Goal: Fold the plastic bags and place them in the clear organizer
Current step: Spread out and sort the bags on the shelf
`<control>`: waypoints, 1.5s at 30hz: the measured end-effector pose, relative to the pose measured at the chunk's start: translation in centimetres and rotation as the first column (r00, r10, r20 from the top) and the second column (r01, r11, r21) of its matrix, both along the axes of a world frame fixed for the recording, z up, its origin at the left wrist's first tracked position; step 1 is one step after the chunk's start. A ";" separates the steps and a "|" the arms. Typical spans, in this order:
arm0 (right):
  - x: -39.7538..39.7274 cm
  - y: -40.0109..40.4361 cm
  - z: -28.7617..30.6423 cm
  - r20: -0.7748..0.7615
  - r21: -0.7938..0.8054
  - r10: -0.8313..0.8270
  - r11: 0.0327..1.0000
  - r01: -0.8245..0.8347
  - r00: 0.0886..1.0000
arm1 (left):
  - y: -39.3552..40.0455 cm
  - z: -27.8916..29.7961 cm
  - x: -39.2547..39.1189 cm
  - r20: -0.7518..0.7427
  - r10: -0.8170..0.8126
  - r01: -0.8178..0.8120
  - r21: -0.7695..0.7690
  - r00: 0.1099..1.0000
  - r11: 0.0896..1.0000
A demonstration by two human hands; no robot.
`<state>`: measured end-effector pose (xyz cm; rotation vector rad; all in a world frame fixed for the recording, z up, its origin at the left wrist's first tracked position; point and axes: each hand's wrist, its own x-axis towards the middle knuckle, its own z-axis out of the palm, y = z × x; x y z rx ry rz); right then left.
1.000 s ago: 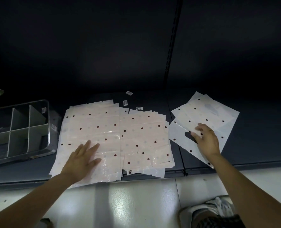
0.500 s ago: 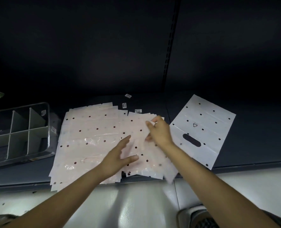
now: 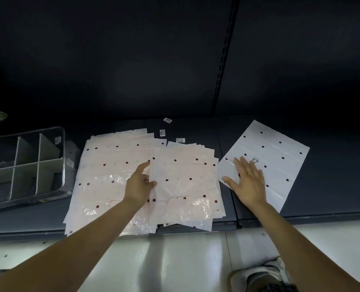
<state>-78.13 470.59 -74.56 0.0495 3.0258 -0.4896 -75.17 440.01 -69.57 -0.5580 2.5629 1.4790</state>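
Left hand: the left hand [image 3: 138, 187] lies on the pink stacks, forefinger stretched out straight; the thumb seems to nip the left edge of the top bag [image 3: 183, 186] of the nearer stack, though the view is too dim to be sure of the grip.
Right hand: the right hand [image 3: 248, 182] is spread flat, fingers wide, pressing on the white bag [image 3: 275, 157]; a thin ring shows on one finger.
White bag: a single flat sheet with dark dots and a small triangle mark, lying askew on the right part of the dark shelf [image 3: 332, 186], apart from the pink stacks.
Pink bags: two fanned stacks of pale pink dotted bags side by side in the middle of the shelf, the left stack [image 3: 103, 175] larger, the right one overlapping its edge; both hang slightly over the shelf's front lip.
Clear organizer: the clear organizer [image 3: 62, 165] sits at the far left of the shelf, well apart from both hands, split by grey dividers into compartments; no bag shows inside.
Labels: three small white stickers [image 3: 162, 132] lie on the shelf behind the stacks.
Floor: pale glossy floor [image 3: 174, 266] in front, with a shoe [image 3: 259, 279] at lower right.
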 end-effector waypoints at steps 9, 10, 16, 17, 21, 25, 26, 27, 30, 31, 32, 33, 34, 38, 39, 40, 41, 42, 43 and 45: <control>0.7 2.7 -0.8 -0.243 -0.196 -0.185 0.971 0.138 0.952 | -0.5 -0.4 -0.1 -0.004 -0.136 0.135 -0.092 0.991 0.987; 0.7 2.8 -0.6 -0.254 -0.205 -0.190 0.969 0.139 0.948 | -0.8 -0.5 0.2 -0.033 -0.160 0.154 -0.135 0.987 0.979; 1.1 2.5 0.4 -0.136 -0.235 -0.239 0.951 0.203 0.961 | -5.4 -0.9 2.6 -0.066 -0.393 0.312 -0.494 0.917 0.811; 1.3 2.2 0.5 -0.103 -0.253 -0.242 0.944 0.209 0.965 | -6.2 -0.8 3.0 -0.033 -0.411 0.331 -0.535 0.911 0.777; 1.8 1.9 0.1 0.069 0.003 -0.048 0.999 0.048 0.996 | -9.7 -1.7 4.6 0.232 -0.482 0.516 -0.592 0.845 0.619; 2.2 2.0 0.0 0.055 -0.078 -0.148 0.985 0.152 0.987 | -12.2 -3.2 5.4 0.399 -0.479 0.623 -0.510 0.782 0.593; 2.5 1.9 0.0 0.015 -0.156 -0.196 0.968 0.196 0.980 | -12.4 -3.2 5.3 0.388 -0.478 0.615 -0.496 0.788 0.613; 2.8 1.7 0.1 -0.015 -0.232 -0.244 0.944 0.234 0.970 | -12.6 -3.2 5.3 0.372 -0.476 0.604 -0.481 0.797 0.636; 3.4 1.2 0.6 -0.017 -0.342 -0.351 0.882 0.324 0.936 | -12.9 -2.9 5.0 0.360 -0.480 0.599 -0.452 0.800 0.661; 3.5 0.9 1.1 -0.003 -0.364 -0.377 0.863 0.351 0.926 | -13.1 -2.8 4.9 0.364 -0.487 0.608 -0.444 0.794 0.658; 3.6 0.6 1.7 0.004 -0.400 -0.401 0.839 0.369 0.916 | -13.2 -2.7 4.9 0.369 -0.492 0.614 -0.435 0.789 0.658; 3.6 0.2 2.5 0.000 -0.447 -0.419 0.812 0.374 0.908 | -13.3 -2.5 5.0 0.369 -0.494 0.616 -0.423 0.787 0.665; 3.6 -0.3 3.2 -0.012 -0.500 -0.424 0.787 0.362 0.906 | -13.4 -2.3 5.1 0.366 -0.494 0.613 -0.409 0.789 0.676; 2.9 -4.3 6.8 -0.071 -0.629 -0.311 0.752 0.199 0.948 | -13.7 -1.1 5.9 0.307 -0.519 0.600 -0.315 0.798 0.736; 2.6 -5.8 7.7 -0.076 -0.636 -0.252 0.757 0.148 0.965 | -13.7 -0.8 6.2 0.284 -0.518 0.587 -0.283 0.807 0.759; 2.4 -7.6 8.5 -0.074 -0.643 -0.190 0.759 0.099 0.979 | -13.7 -0.4 6.4 0.253 -0.507 0.561 -0.247 0.824 0.790; 2.4 -9.4 9.1 -0.067 -0.647 -0.127 0.760 0.054 0.990 | -13.5 0.0 6.6 0.205 -0.482 0.519 -0.201 0.852 0.831; 2.5 -11.4 9.7 -0.059 -0.647 -0.062 0.762 0.009 0.996 | -13.2 0.4 6.9 0.148 -0.442 0.461 -0.146 0.885 0.875; 2.7 -13.5 10.1 -0.048 -0.644 0.004 0.764 -0.034 0.999 | -13.0 0.8 7.1 0.097 -0.392 0.401 -0.094 0.915 0.911; 3.6 -17.7 10.4 -0.013 -0.641 0.151 0.758 -0.124 0.988 | -12.8 1.6 7.6 0.016 -0.322 0.323 -0.062 0.947 0.944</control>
